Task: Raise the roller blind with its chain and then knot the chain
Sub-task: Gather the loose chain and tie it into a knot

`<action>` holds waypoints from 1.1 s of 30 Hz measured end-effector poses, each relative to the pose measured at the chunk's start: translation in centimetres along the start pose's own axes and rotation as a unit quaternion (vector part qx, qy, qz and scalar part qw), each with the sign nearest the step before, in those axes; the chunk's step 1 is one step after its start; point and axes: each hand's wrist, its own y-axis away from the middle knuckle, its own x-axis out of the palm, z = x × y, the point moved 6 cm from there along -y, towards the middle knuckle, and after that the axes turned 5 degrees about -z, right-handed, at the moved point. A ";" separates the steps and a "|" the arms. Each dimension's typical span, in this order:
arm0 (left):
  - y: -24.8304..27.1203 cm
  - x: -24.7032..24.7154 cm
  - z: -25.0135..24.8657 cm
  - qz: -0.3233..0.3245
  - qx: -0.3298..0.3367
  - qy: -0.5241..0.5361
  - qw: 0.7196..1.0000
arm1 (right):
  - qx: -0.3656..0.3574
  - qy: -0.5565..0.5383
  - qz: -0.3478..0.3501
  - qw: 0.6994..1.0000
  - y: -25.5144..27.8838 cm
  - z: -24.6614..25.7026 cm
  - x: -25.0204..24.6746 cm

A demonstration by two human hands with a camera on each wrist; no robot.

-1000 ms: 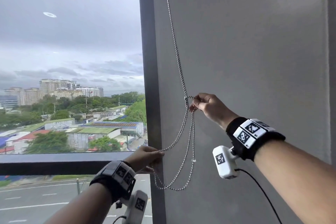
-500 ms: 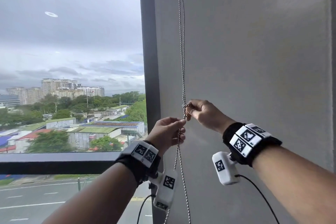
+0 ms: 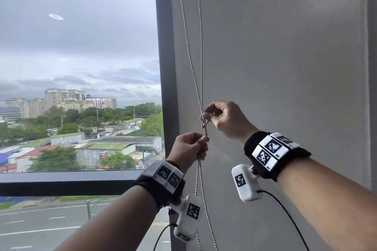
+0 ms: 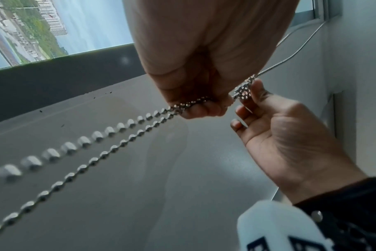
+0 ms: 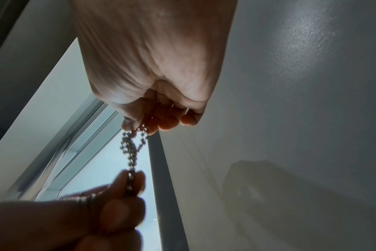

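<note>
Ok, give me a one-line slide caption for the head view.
Right hand pinches the knot in the blind chain while left hand grips both strands below it.

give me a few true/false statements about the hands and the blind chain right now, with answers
1. The left hand grips the chain below the knot. True.
2. The right hand hangs free of the chain. False: its fingertips pinch the chain at the knot.
3. Two strands of chain hang below the left hand. True.
4. The right hand is lower than the left hand. False: it is higher.
5. The chain hangs in front of the window glass. False: it hangs in front of the grey wall.
</note>
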 end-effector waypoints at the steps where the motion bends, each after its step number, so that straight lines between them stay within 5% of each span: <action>1: 0.2 0.0 0.2 0.005 0.001 -0.010 1.000 | 0.002 -0.004 -0.001 1.000 0.0 0.1 0.1; 9: 1.2 0.0 1.0 0.014 0.007 -0.007 1.000 | 0.031 -0.037 -0.039 0.998 -0.6 1.0 -0.3; 14: 2.4 0.0 2.7 0.067 -0.042 -0.002 0.997 | 0.087 -0.042 0.000 0.995 -1.3 1.8 0.5; 20: 3.8 -2.0 5.0 0.135 -0.089 -0.120 0.979 | 0.101 -0.027 -0.011 0.994 -1.4 1.4 0.0; 28: 1.3 -0.5 -5.7 0.090 -0.022 0.124 0.988 | 0.091 -0.048 -0.020 0.994 -1.4 1.0 -0.2; 33: -1.3 -0.3 -10.8 -0.001 0.036 0.159 0.987 | 0.096 -0.066 -0.019 0.993 -1.1 1.0 -0.6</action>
